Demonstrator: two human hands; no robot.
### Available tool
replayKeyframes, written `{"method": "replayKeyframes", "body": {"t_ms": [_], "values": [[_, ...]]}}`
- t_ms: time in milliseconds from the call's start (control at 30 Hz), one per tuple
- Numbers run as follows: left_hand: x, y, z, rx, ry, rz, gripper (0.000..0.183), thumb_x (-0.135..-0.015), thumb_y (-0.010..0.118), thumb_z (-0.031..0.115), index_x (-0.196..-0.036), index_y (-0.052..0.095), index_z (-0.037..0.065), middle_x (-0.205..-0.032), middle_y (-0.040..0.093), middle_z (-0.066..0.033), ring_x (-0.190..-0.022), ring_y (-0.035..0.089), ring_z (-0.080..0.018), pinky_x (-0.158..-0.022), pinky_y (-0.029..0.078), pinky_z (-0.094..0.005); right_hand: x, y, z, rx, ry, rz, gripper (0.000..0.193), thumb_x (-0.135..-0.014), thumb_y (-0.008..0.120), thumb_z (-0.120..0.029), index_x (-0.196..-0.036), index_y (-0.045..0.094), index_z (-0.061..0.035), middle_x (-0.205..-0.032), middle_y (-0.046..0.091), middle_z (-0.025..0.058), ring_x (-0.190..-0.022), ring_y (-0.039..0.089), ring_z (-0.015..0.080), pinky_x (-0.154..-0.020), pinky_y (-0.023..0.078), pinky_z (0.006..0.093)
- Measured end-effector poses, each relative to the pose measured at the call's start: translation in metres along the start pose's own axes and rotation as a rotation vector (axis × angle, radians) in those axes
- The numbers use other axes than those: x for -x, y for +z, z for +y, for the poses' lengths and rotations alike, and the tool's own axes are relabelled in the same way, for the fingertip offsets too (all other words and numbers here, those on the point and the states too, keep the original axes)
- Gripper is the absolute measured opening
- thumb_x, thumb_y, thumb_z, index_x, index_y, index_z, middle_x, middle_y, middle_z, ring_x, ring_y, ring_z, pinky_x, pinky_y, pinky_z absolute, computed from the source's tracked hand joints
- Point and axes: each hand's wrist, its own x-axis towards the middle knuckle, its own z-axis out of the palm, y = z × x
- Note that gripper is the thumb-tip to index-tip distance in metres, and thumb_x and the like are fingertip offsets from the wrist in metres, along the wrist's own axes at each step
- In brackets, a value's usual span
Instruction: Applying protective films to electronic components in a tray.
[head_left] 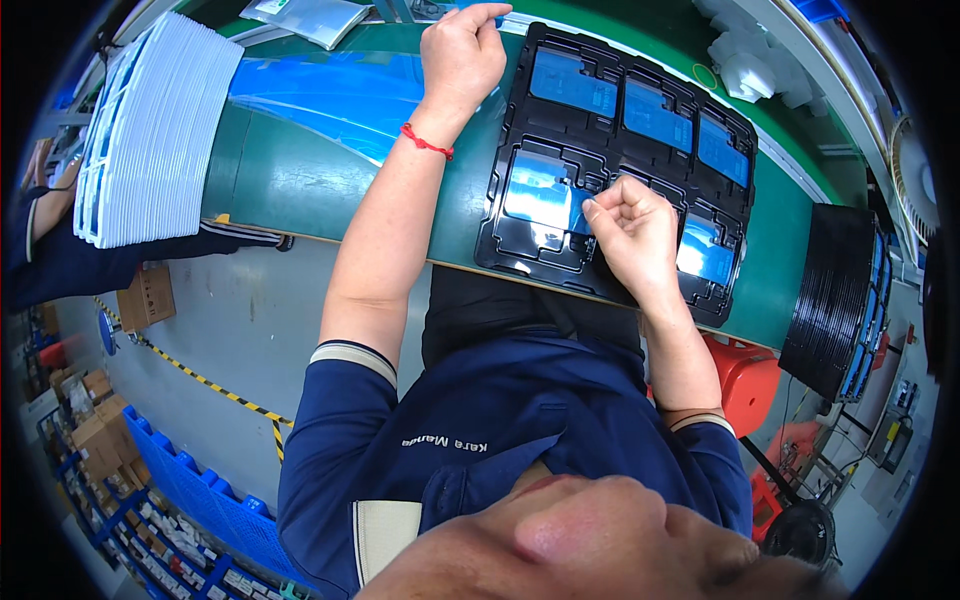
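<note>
White lettering point(445, 442) on the navy shirt point(500, 390)

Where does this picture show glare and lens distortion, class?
Head view: white glare washes over the film left of the right hand; head view: a paler sheen lies on the green table; head view: fisheye distortion bows the white stack, and the corners are black.

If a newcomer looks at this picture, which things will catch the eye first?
Probably the black compartment tray with shiny blue pieces, right of centre on the green table, where the right hand pinches its fingers over the near-left compartment. Next, the tall stack of white trays at the table's left end, and the red bracelet on the left wrist.
</note>
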Motion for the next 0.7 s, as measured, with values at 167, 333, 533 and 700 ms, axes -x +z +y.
{"method": "replayKeyframes", "body": {"t_ms": [167,333,533,700], "values": [[0.000,0.000,0.007,0.010,-0.020,-0.034,0.019,-0.080,0.053,0.002,-0.092,0.067,0.003,-0.080,0.063,-0.0188,-0.077,0.062,-0.0350,-0.069,0.049,-0.0389,0.005,0.006,-0.010,0.233,-0.118,0.064,0.010,-0.074,0.065,-0.001,-0.079,0.057,-0.0012,-0.055,0.059,0.0071,-0.050,0.060,0.0147,-0.048,0.046,0.0259],[0.004,0.015,-0.021,-0.002,0.169,0.094,0.020,-0.076,0.055,0.001,-0.086,0.071,0.008,-0.067,0.063,-0.0135,-0.065,0.061,-0.0304,-0.062,0.050,-0.0376,0.009,0.006,-0.017,0.489,-0.283,0.168,0.048,-0.072,0.068,-0.004,-0.114,0.045,-0.0030,-0.066,0.059,0.0129,-0.059,0.063,0.0285,-0.052,0.049,0.0369],[0.009,0.025,-0.021,-0.093,0.128,-0.038,0.018,-0.079,0.058,0.012,-0.093,0.069,0.008,-0.075,0.064,-0.0169,-0.072,0.061,-0.0351,-0.067,0.050,-0.0410,-0.001,-0.074,-0.001,0.581,-0.058,0.598,0.052,-0.074,0.073,-0.016,-0.118,0.048,-0.0033,-0.060,0.054,0.0049,-0.053,0.058,0.0207,-0.053,0.047,0.0332],[0.024,0.034,-0.010,-0.100,0.048,-0.265,0.033,-0.082,0.061,0.027,-0.106,0.063,0.004,-0.096,0.062,-0.0226,-0.089,0.059,-0.0397,-0.079,0.048,-0.0438,-0.001,-0.143,0.071,0.707,0.100,0.605,0.036,-0.079,0.068,-0.030,-0.097,0.063,0.0006,-0.073,0.064,0.0146,-0.067,0.064,0.0284,-0.064,0.050,0.0374]]}}
